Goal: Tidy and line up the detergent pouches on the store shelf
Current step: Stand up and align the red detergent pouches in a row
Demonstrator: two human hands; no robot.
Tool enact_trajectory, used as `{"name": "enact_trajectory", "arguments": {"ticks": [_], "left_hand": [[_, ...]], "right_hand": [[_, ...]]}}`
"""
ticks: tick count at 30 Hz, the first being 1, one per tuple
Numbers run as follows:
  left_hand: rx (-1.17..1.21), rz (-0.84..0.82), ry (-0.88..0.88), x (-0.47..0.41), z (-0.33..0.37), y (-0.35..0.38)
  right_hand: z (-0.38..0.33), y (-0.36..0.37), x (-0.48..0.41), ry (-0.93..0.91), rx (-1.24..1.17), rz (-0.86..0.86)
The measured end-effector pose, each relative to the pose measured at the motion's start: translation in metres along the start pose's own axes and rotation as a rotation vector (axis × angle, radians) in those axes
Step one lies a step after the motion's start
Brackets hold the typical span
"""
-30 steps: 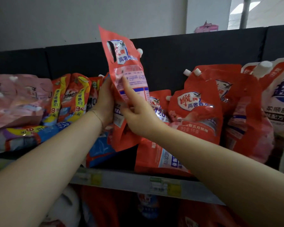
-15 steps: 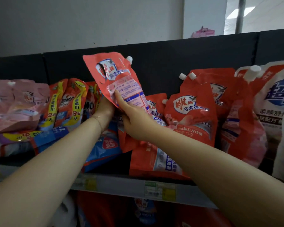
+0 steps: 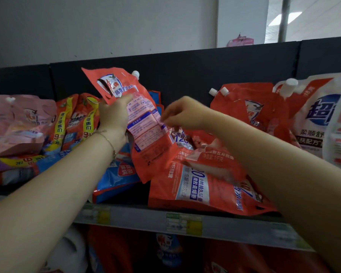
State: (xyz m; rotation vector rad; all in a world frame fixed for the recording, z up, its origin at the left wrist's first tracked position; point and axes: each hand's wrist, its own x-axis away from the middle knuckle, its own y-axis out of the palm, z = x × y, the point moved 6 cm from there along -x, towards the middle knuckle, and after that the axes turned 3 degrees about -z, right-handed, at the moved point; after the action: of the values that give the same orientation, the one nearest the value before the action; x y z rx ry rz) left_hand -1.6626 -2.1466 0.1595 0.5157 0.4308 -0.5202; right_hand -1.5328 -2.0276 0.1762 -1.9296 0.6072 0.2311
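Near the centre of the frame the left hand (image 3: 114, 117) is gripping a red spouted detergent pouch (image 3: 140, 123) along its left edge, with the thumb lying across the printed back panel; the pouch is tilting with its white cap (image 3: 135, 74) toward the upper middle, and its lower end is resting against the heap below. Just right of it, the right hand (image 3: 182, 115) is curling with loosely bent fingers beside the pouch's right edge, and whether it is pinching that edge or only hovering next to it cannot be told from this view. Below, toward the lower centre, a second red pouch (image 3: 201, 186) is lying flat and sideways on the shelf (image 3: 165, 219), while a blue pouch (image 3: 118, 174) is slumping at the lower left of the pile. An upright red pouch (image 3: 250, 107) is standing at the right, next to a white-and-red pouch (image 3: 315, 115) at the far right edge. The step in hand appears to be setting the held pouch upright among its red fellows. The next move probably calls for the right hand steadying the free side, turning the label forward, then standing the pouch in line against the dark back panel (image 3: 185, 71).
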Motion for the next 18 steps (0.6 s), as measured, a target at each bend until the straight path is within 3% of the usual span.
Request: {"name": "enact_trajectory", "arguments": {"ticks": [4,8,12,15,18], "left_hand": [[-0.058,0.01,-0.003,0.003,0.002,0.007],[-0.031,0.058,-0.029,0.002,0.001,0.012],[-0.043,0.088,0.011,0.004,0.004,0.018],[-0.038,0.065,0.023,0.001,0.005,0.022],[-0.032,0.048,0.021,0.0,0.005,0.024]], "right_hand": [[0.073,-0.041,0.016,0.41,0.414,0.305],[0.127,-0.058,0.047,0.84,0.366,0.437],[0.143,-0.059,0.052,0.879,0.119,0.607],[0.135,-0.047,0.045,0.83,-0.069,0.594],[0.125,-0.044,0.043,0.756,-0.014,0.583]]}}
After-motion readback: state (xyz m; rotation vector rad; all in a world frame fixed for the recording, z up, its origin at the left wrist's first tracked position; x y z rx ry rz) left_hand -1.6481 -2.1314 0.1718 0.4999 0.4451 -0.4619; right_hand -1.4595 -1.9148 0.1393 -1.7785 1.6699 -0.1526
